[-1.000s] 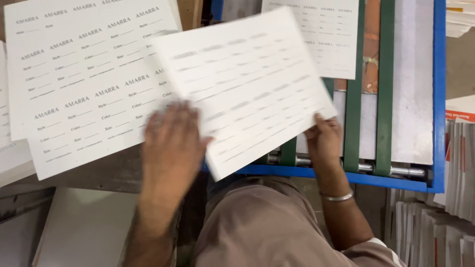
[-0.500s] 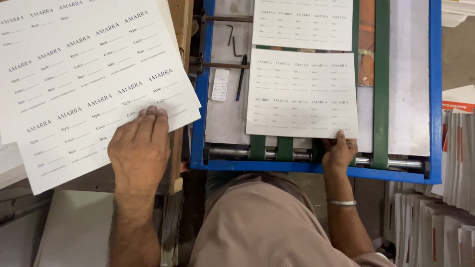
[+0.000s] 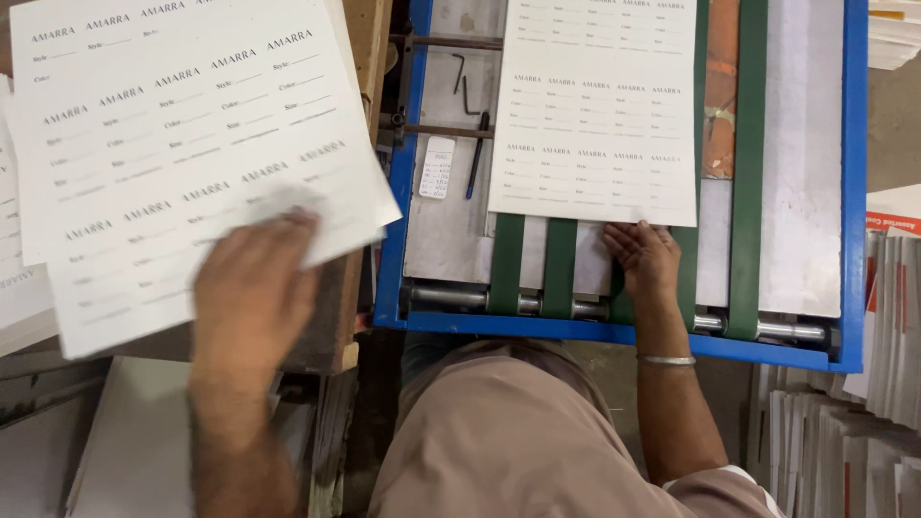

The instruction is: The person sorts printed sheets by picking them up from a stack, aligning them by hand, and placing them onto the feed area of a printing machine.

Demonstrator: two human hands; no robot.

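Observation:
A stack of white printed label sheets lies at the left on a wooden bench. My left hand, blurred with motion, presses on the near corner of the top sheet. On the blue-framed conveyor machine another printed sheet rests on the green belts. My right hand lies flat at that sheet's near edge, fingers touching it. A metal bangle circles that wrist.
Steel rollers run along the machine's near end. A black hex key and a small white tag lie on its metal bed. Stacks of printed card stand at the right. My brown-trousered legs are below.
The sheet on the belts has travelled away from me. My right hand followed its near edge. My left hand slid right across the stack's top sheet.

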